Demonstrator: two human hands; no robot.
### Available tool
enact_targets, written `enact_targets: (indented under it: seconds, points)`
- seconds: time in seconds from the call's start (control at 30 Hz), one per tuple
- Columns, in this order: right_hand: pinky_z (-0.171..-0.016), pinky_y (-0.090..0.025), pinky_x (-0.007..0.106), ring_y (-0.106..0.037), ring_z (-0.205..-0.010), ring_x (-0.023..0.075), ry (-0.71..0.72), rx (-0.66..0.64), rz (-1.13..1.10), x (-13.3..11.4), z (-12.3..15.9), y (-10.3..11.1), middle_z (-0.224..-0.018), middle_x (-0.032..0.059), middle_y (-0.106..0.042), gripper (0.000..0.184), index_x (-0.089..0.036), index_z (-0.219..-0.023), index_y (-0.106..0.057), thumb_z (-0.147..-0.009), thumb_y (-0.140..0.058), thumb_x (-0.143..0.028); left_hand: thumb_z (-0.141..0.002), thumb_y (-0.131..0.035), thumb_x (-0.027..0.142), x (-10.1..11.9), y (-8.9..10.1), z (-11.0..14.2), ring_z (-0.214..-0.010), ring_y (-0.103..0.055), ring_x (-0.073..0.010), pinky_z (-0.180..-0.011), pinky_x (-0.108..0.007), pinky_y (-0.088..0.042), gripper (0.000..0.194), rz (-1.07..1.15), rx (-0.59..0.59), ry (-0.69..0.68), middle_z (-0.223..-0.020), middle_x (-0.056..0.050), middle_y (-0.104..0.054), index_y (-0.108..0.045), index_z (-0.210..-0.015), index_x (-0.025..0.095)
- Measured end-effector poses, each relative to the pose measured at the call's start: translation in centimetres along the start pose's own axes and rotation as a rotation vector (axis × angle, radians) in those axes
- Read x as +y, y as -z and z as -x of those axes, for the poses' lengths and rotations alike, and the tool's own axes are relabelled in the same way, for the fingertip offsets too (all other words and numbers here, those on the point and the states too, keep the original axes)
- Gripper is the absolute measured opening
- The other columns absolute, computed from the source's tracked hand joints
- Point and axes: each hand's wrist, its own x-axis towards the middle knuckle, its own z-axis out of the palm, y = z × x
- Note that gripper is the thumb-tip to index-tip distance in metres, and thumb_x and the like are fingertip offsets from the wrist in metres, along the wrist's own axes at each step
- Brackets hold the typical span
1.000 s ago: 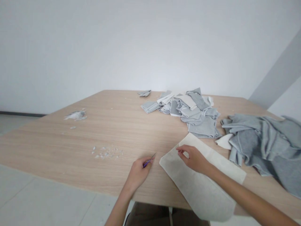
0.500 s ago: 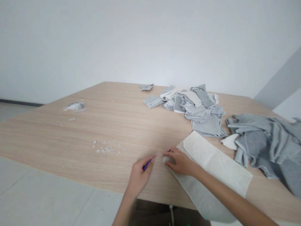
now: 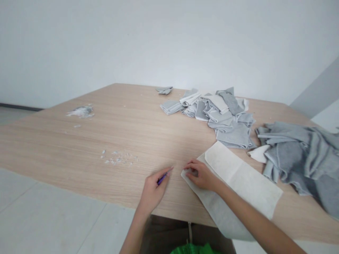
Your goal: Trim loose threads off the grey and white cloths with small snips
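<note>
My left hand is closed around a slim purple tool, most of it hidden by the fingers, so its exact kind cannot be made out. A short distance to the right, my right hand has thumb and fingers curled together at the left corner of a pale grey and white cloth. This cloth lies folded over at an angle, its lower part reaching past the table's front edge. The two hands are apart, with the tool's tip pointing toward the cloth's corner.
Folded grey and white cloths are heaped at the back right of the wooden table. A loose grey cloth pile lies at the right. White-grey lint and small scraps lie at the left. One folded cloth sits at the back.
The camera view has tilted down slightly, and green fabric now shows at the bottom. Both hands stay nearly where they were, keeping the tool and the cloth's corner.
</note>
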Motion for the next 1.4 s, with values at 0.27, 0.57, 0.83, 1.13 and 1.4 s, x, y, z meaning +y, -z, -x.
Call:
enact_targets:
  seconds: [0.27,0.57,0.83,1.13,1.4]
  points:
    - [-0.076,-0.047,0.028,-0.059,-0.083,0.0142,0.051,0.024,-0.016,-0.1,0.0,0.3,-0.105,0.0068,-0.063,0.018,-0.017,-0.101,-0.070,-0.085,-0.062,-0.014,-0.088,-0.060,0.047,-0.4,-0.3,0.0,-0.108,-0.068,-0.0258,-0.100,-0.039,-0.052,0.039,-0.079,0.030,0.014,-0.117,-0.005,-0.073,-0.073,-0.114,0.020]
    - [-0.069,-0.045,0.023,-0.056,-0.072,0.0099,-0.018,0.087,-0.116,0.7,-0.5,0.5,-0.093,0.0020,-0.064,0.015,-0.018,-0.095,-0.071,-0.085,-0.062,-0.012,-0.087,-0.060,0.051,-0.9,-0.4,-0.1,-0.111,-0.067,-0.0269,-0.100,-0.039,-0.051,0.042,-0.135,0.040,0.036,-0.119,-0.003,-0.072,-0.072,-0.117,0.023]
    - [-0.070,-0.046,0.023,-0.058,-0.074,0.0100,-0.036,0.113,-0.107,0.9,-0.9,0.7,-0.092,0.0026,-0.068,0.015,-0.017,-0.094,-0.071,-0.084,-0.062,-0.011,-0.087,-0.059,0.051,-0.9,-0.2,-0.2,-0.113,-0.066,-0.0274,-0.102,-0.041,-0.049,0.042,-0.134,0.036,0.045,-0.119,-0.004,-0.073,-0.072,-0.116,0.023]
    - [-0.071,-0.052,0.030,-0.066,-0.078,0.0161,-0.075,0.568,-0.263,-8.1,9.0,9.5,-0.085,0.0027,-0.071,0.018,-0.024,-0.101,-0.072,-0.093,-0.058,-0.032,-0.088,-0.059,0.049,-0.9,-0.4,-0.1,-0.110,-0.068,-0.0262,-0.099,-0.038,-0.053,0.040,-0.132,0.024,-0.046,-0.117,-0.003,-0.073,-0.072,-0.116,0.023]
    - [-0.102,-0.047,0.048,-0.060,-0.119,0.0268,-0.443,0.706,0.264,-4.0,23.6,4.7,-0.125,0.0097,-0.066,0.028,-0.026,-0.119,-0.067,-0.094,-0.056,-0.032,-0.091,-0.055,0.042,0.8,-1.1,0.5,-0.089,-0.073,-0.0219,-0.080,-0.028,-0.056,0.036,-0.186,-0.193,-0.273,-0.108,-0.001,-0.076,-0.071,-0.119,0.027]
